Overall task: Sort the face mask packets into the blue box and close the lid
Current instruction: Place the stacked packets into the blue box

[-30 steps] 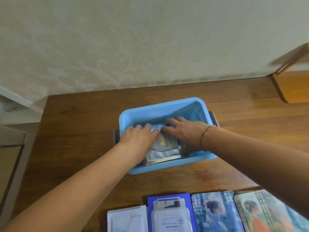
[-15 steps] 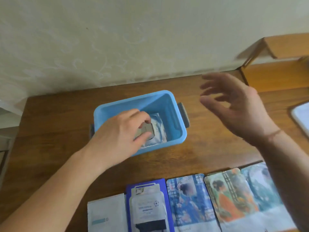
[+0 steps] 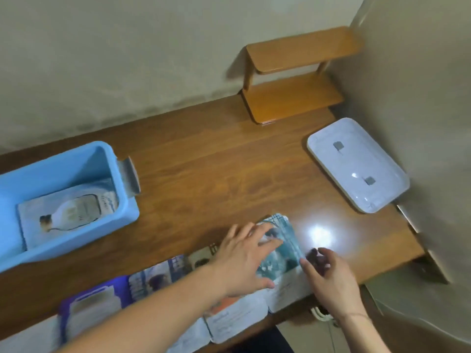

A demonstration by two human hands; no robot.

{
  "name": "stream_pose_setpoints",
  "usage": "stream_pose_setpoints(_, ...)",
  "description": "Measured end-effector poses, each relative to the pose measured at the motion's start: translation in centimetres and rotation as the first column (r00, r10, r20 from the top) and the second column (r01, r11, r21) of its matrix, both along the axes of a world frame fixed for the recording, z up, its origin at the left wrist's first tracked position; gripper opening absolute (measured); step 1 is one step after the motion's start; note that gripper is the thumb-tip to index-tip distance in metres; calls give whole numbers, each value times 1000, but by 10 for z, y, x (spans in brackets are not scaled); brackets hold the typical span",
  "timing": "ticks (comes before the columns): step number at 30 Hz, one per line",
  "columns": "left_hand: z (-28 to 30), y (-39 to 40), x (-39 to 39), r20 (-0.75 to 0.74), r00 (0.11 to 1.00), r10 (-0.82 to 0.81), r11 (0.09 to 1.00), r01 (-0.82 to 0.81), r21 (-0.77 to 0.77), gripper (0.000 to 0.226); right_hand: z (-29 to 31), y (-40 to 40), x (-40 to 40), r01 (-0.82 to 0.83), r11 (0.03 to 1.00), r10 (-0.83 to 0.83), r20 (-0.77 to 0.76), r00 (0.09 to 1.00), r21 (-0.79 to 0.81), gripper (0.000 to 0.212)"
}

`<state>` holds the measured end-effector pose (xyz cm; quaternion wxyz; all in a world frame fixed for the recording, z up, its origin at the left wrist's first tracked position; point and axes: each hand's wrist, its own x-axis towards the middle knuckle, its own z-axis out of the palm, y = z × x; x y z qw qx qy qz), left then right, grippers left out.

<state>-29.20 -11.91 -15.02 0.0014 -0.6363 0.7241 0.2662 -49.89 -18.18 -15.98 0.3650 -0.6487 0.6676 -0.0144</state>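
Observation:
The blue box [image 3: 63, 159] stands open at the left of the table, with a pale face mask packet [image 3: 68, 212] lying flat inside it. Its white lid [image 3: 356, 164] lies at the right by the wall. A row of packets runs along the table's front edge. My left hand [image 3: 242, 261] lies flat with spread fingers on the rightmost teal packet [image 3: 285, 250]. My right hand [image 3: 328, 278] is at that packet's right edge with its fingers curled and the index fingertip touching the edge. Motion blur hides whether it pinches the packet.
To the left of the teal packet lie a purple packet [image 3: 94, 301], a blue illustrated one [image 3: 163, 276] and a white-bottomed one [image 3: 237, 317]. A small wooden shelf [image 3: 293, 77] stands at the back right. The brown table [image 3: 216, 161] ends at a wall on the right.
The view has swung to the right. My left hand left the box and came down onto the teal packet. My right hand dropped from mid-air to that packet's right edge.

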Motion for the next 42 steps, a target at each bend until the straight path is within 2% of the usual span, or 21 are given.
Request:
stream_pose_setpoints(3,-12,-7,-22,76,997,2,996,-8,86,91,-7,0,5,-24,994,23,6,1000,110,35)
stream_pose_setpoints(8,-17,-12,-25,99,995,14,991,-27,128,99,-25,-1,11,-115,981,121,-28,992,159,51)
stream_pose_setpoints(10,-15,-11,-24,77,997,31,991,-40,124,100,-23,0,15,-150,979,154,-20,988,141,39)
stream_pose_setpoints(12,-16,-8,-25,52,997,52,992,-58,109,100,-22,0,18,-152,978,146,48,988,142,28)
stream_pose_setpoints(16,-18,-9,-22,29,998,60,992,-63,105,107,-26,-16,15,-178,963,144,170,975,204,24)
stream_pose_setpoints(18,-15,-13,-20,-18,983,181,979,-178,103,117,-26,-29,10,-149,964,76,309,948,219,15)
stream_pose_setpoints(19,-14,-16,-18,-103,939,328,943,-319,96,122,-24,-36,8,-128,969,34,396,918,213,13)
stream_pose_setpoints(20,-11,-21,-17,-233,833,502,864,-492,106,126,-21,-45,6,-116,975,12,478,878,190,13)
stream_pose_setpoints(21,-10,-27,-15,-385,657,648,748,-644,161,129,-18,-54,6,-114,982,12,554,832,151,14)
stream_pose_setpoints(22,-8,-36,-13,-533,425,732,621,-737,266,131,-14,-62,7,-118,987,27,621,784,106,14)
stream_pose_setpoints(23,-8,-44,-11,-647,173,743,523,-753,400,129,-10,-71,11,-120,990,38,688,724,72,15)
stream_pose_setpoints(24,-10,-53,-10,-709,-35,704,480,-712,512,121,-7,-80,16,-121,991,42,749,661,51,15)
stream_pose_setpoints(25,-11,-62,-8,-739,-153,656,485,-665,568,105,-6,-88,22,-121,992,38,804,594,43,15)
stream_pose_setpoints(26,-11,-71,-6,-776,-173,606,525,-647,554,85,-6,-95,28,-124,992,43,841,540,28,18)
stream_pose_setpoints(28,-7,-86,-4,-852,-109,512,586,-680,440,49,-8,-109,41,-141,989,109,882,459,-48,23)
stream_pose_setpoints(30,-5,-94,1,-906,-47,420,593,-742,313,31,-9,-124,52,-161,980,173,885,431,-114,25)
stream_pose_setpoints(33,-16,-97,5,-898,57,437,550,-806,216,32,-17,-141,62,-204,968,224,868,443,-146,20)
stream_pose_setpoints(38,-27,-96,5,-779,203,593,546,-813,204,38,-41,-140,65,-296,946,272,825,495,-133,29)
stream_pose_setpoints(42,-11,-101,9,-810,293,508,557,-829,49,37,-28,-148,72,-260,942,314,837,448,-214,30)
